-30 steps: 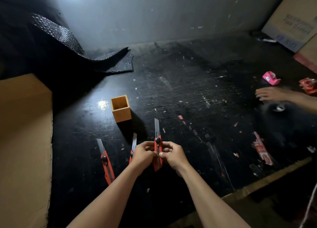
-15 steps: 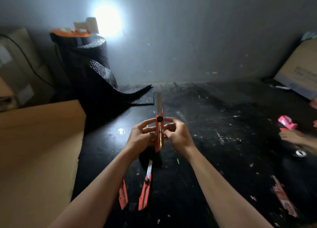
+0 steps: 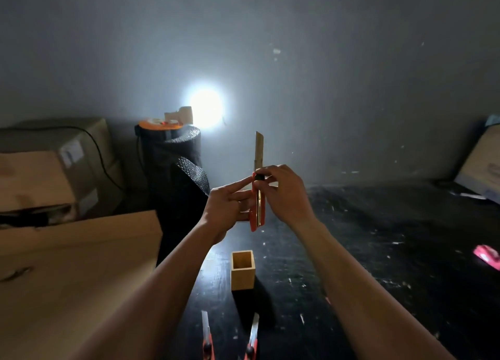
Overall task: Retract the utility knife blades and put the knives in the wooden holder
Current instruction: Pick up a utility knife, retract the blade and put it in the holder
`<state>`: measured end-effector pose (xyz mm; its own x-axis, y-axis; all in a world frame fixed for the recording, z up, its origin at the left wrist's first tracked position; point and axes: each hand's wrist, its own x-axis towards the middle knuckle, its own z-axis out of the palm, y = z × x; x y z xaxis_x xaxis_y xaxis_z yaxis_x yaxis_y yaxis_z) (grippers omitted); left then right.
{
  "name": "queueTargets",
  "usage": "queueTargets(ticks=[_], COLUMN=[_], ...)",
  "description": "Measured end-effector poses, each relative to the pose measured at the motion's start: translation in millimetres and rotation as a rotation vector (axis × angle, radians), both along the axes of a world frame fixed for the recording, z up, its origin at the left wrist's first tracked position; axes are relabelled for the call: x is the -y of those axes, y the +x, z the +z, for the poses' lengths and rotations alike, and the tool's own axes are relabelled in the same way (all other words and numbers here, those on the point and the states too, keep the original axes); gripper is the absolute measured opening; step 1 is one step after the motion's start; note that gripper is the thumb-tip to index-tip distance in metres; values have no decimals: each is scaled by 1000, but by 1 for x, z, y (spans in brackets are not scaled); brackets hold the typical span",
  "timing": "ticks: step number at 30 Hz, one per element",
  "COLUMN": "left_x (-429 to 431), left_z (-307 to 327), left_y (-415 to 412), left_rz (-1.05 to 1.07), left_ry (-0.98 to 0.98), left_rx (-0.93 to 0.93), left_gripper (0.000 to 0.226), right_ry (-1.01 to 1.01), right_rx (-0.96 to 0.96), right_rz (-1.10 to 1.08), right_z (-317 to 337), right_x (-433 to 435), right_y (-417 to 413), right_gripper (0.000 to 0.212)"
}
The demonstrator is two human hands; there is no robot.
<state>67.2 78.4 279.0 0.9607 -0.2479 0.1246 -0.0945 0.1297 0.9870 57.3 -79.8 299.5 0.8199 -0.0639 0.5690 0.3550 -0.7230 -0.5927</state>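
I hold a red utility knife upright in front of me, its blade extended upward. My left hand grips the red body from the left, forefinger pointing at the black slider. My right hand pinches the slider knob near the top of the handle. Below my hands the square wooden holder stands on the black table with nothing visible in it. Two more red knives lie at the bottom edge, blades out and pointing away from me.
A large cardboard sheet lies at the left over the table's edge. Boxes and a black foam roll stand behind it. A pink tape dispenser sits at the far right. Another cardboard box leans at the back right.
I have raised the knife from just above the table to face height, and my view has tilted up. The holder and the two other knives now show below my hands.
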Motion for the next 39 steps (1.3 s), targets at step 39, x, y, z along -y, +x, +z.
queueTargets(ticks=[39], left_x=[-13], left_z=[63], left_y=[-4], left_rz=[20], left_ry=[-56], left_rx=[71], left_gripper=[54], right_ry=[269], right_rx=[-111], right_rz=[166], right_z=[13], right_x=[-19], right_y=[-37], right_gripper=[25])
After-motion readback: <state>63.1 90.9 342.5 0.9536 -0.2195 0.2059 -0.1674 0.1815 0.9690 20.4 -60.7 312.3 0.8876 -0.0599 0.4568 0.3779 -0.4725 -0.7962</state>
